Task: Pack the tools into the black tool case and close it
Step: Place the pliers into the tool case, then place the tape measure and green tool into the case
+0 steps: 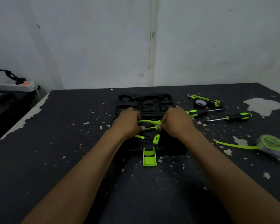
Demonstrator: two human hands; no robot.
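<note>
The black tool case (pixel 145 102) lies open in the middle of the table, its green latch (pixel 149 156) hanging over the near edge. Both hands are over its near half. My left hand (pixel 128 122) and my right hand (pixel 176 122) each pinch one end of a green-handled tool (pixel 149 124), likely pliers or scissors, down in the case. Another green and black tool (pixel 152 139) lies just below it. To the right of the case lie a utility knife (pixel 204 99), a tape roll (pixel 200 103), two screwdrivers (pixel 199 112) (pixel 233 117) and a green tape measure (pixel 271 145).
The black table (pixel 71 143) has chipped paint and ends at a white wall behind. A white power strip (pixel 13 86) with a red light sits on a lower surface at the far left.
</note>
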